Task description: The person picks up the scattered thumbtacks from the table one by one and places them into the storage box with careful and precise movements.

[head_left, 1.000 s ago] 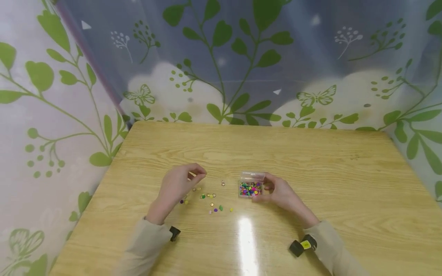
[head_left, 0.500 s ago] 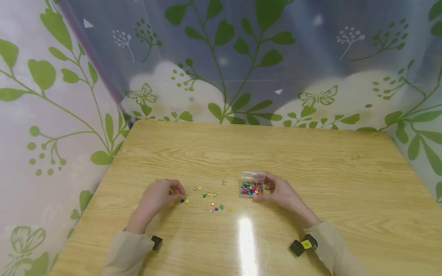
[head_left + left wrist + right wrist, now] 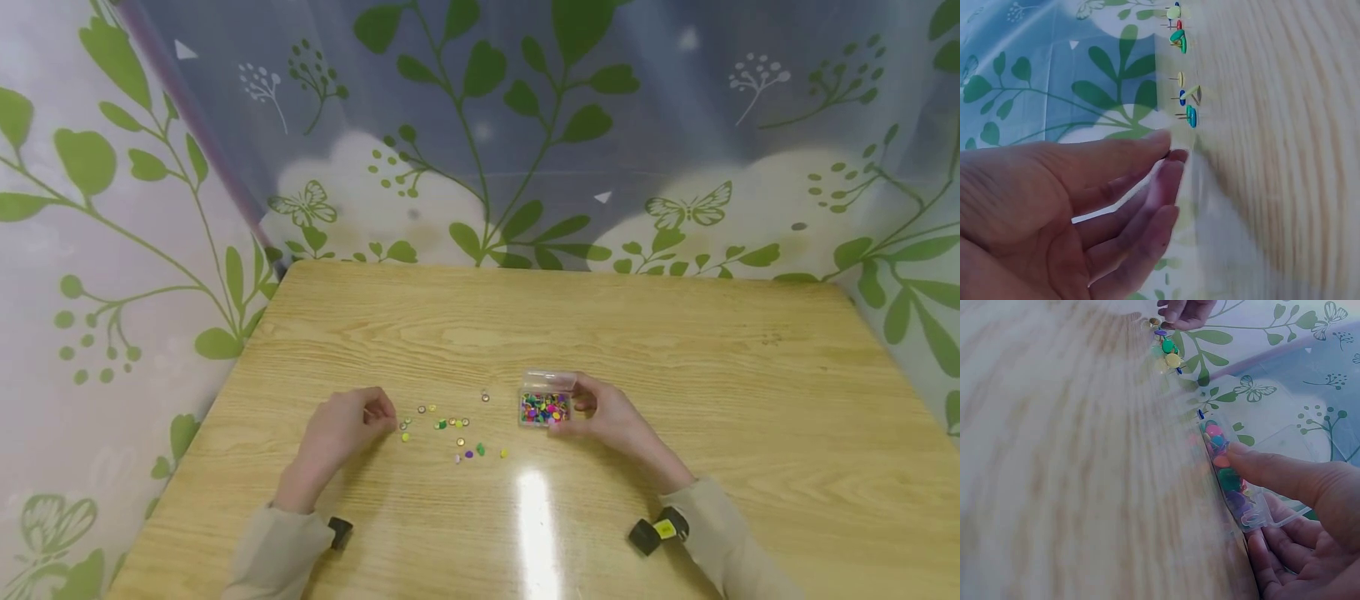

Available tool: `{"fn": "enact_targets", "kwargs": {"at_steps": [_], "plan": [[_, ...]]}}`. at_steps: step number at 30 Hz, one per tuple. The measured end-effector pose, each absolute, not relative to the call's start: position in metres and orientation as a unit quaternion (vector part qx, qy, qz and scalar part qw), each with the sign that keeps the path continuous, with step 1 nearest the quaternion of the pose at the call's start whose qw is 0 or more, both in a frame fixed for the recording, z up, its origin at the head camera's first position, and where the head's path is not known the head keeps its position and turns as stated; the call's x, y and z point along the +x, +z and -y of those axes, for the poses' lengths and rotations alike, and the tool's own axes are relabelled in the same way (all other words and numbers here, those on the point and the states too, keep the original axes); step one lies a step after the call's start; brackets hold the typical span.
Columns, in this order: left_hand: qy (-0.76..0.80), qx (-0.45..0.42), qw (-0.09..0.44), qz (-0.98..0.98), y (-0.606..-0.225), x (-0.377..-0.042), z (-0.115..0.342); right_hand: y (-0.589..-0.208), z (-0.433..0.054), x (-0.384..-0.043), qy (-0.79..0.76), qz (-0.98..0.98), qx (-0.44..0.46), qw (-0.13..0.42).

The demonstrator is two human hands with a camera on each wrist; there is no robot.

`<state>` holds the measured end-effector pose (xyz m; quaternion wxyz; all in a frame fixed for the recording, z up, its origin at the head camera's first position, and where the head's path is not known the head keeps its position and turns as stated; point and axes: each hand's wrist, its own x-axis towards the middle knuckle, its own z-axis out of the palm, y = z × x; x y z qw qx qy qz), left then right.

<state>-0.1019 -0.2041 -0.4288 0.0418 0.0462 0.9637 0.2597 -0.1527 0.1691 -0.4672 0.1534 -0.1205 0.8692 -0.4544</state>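
Note:
My right hand (image 3: pixel 609 418) grips the right side of a small clear plastic box (image 3: pixel 546 382), its hinged lid raised at the back. Colourful thumbtacks (image 3: pixel 542 410) fill the box. In the right wrist view the thumb (image 3: pixel 1279 472) lies along the box's edge, with the other fingers curled beneath. My left hand (image 3: pixel 337 429) is low over the table at the left end of the loose thumbtacks. Its thumb and index fingertips pinch together in the left wrist view, with a small dark bit between them; the fingers hide most of that tack. A yellow thumbtack (image 3: pixel 405 437) lies just right of these fingertips.
Several loose thumbtacks (image 3: pixel 461 442) are scattered on the wooden table (image 3: pixel 637 333) between the hands, some point up. A leaf-patterned curtain (image 3: pixel 480 150) hangs along the back and left edges. Each sleeve cuff carries a black wrist device (image 3: pixel 658 533).
My left hand has moved left and down to the end of the loose tacks. The dark purple tack by its fingertips is gone from the table. The right hand keeps holding the box.

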Motion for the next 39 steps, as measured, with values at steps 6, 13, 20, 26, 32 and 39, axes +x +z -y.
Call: {"fn": "enact_targets", "kwargs": {"at_steps": [6, 13, 20, 26, 32, 39], "plan": [[0.268, 0.039, 0.009, -0.963, -0.428, -0.109, 0.194, -0.467, -0.17, -0.154, -0.455, -0.869, -0.121, 0.153], [0.27, 0.065, -0.006, -0.961, -0.425, -0.119, 0.167, -0.467, -0.17, -0.154, -0.454, -0.869, -0.128, 0.15], [0.271, 0.112, -0.005, -0.956, -0.418, -0.128, 0.134, -0.467, -0.17, -0.154, -0.453, -0.869, -0.127, 0.151], [0.275, 0.162, -0.006, -0.948, -0.41, -0.132, 0.106, -0.466, -0.17, -0.154, -0.448, -0.873, -0.122, 0.151], [0.27, 0.215, -0.013, -0.939, -0.409, -0.137, 0.081, -0.465, -0.169, -0.153, -0.452, -0.871, -0.117, 0.152], [0.285, 0.238, -0.004, -0.929, -0.409, -0.14, 0.056, -0.464, -0.169, -0.152, -0.457, -0.868, -0.114, 0.155]]}}
